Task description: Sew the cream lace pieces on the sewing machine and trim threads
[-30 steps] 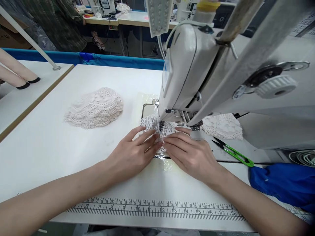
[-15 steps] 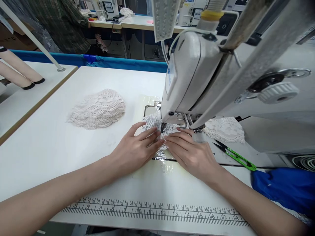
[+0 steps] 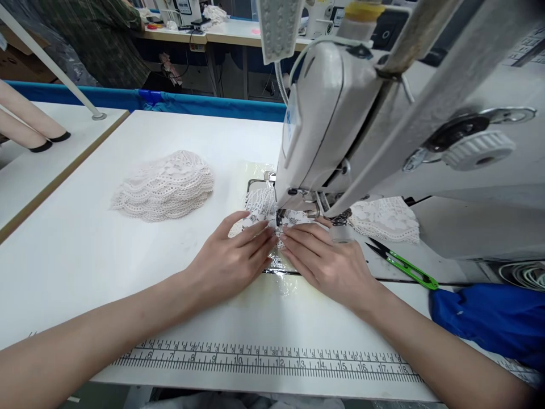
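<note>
A piece of white lace [image 3: 260, 200] lies under the presser foot [image 3: 280, 217] of a white sewing machine [image 3: 326, 113]. My left hand [image 3: 232, 253] rests on the lace's left and near side, fingers stretched out and thumb apart. From the right, my right hand [image 3: 326, 255] presses on the same lace with straight fingers lying side by side. Both sets of fingertips almost meet just in front of the foot. Parts of the lace are hidden under the fingers and the machine head.
A stack of lace pieces [image 3: 164, 186] lies at left; another lace piece [image 3: 385, 220] is right of the needle. Green thread snips [image 3: 402, 263] and blue cloth [image 3: 489, 321] sit at right. A printed ruler [image 3: 259, 360] runs along the front edge. Behind, a person in a checked sleeve [image 3: 93, 42].
The lace has fed a little away from me under the foot, and less of it shows in front. Both hands stay beside the foot. The whole view has shifted slightly.
</note>
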`<state>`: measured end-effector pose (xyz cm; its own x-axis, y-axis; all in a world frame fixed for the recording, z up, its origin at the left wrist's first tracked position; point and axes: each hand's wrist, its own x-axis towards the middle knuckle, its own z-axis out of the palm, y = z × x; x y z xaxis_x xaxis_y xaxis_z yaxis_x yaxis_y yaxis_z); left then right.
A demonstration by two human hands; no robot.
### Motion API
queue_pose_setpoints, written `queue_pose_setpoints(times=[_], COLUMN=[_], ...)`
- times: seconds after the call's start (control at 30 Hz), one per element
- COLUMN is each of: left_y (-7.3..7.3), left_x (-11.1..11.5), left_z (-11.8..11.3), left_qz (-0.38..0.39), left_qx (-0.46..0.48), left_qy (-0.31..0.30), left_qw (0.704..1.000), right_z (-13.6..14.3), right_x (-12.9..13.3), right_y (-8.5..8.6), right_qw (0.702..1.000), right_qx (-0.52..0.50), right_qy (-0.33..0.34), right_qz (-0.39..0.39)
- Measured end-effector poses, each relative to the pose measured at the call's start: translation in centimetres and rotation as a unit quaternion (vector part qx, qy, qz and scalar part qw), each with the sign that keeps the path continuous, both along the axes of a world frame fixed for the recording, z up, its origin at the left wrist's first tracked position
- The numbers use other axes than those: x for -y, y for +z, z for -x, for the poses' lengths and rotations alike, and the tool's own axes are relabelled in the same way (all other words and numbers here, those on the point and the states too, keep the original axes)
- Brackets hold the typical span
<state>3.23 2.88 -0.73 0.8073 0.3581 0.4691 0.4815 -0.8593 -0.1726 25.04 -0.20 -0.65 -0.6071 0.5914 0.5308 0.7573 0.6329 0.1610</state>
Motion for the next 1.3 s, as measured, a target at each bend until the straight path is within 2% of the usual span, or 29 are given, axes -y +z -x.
queue_pose_setpoints(times=[0.2,0.5,0.83,1.3], left_y=[0.1,0.0,0.3,-0.1], left_x=[0.2,-0.3,-0.9,-1.5], left_z=[0.1,-0.1,-0.3,-0.3], left_qz=[0.008,0.019,0.042,0.072], left_qx=[0.009,0.014,0.022,0.036], left_qy=[0.000,0.007,0.009,0.013], left_qw=[1.000,1.000,0.999,0.997], right_z=[0.1,-0.1,-0.3,-0.3], right_x=[0.3,0.1,-0.3,-0.8], right_y=[0.2,-0.4,-0.7,-0.8], right_qw=[1.000,0.999,0.999,0.999], right_qx=[0.011,0.016,0.005,0.007], right_qy=[-0.006,-0.031,-0.034,-0.042], right_qz=[-0.008,0.006,0.006,0.011])
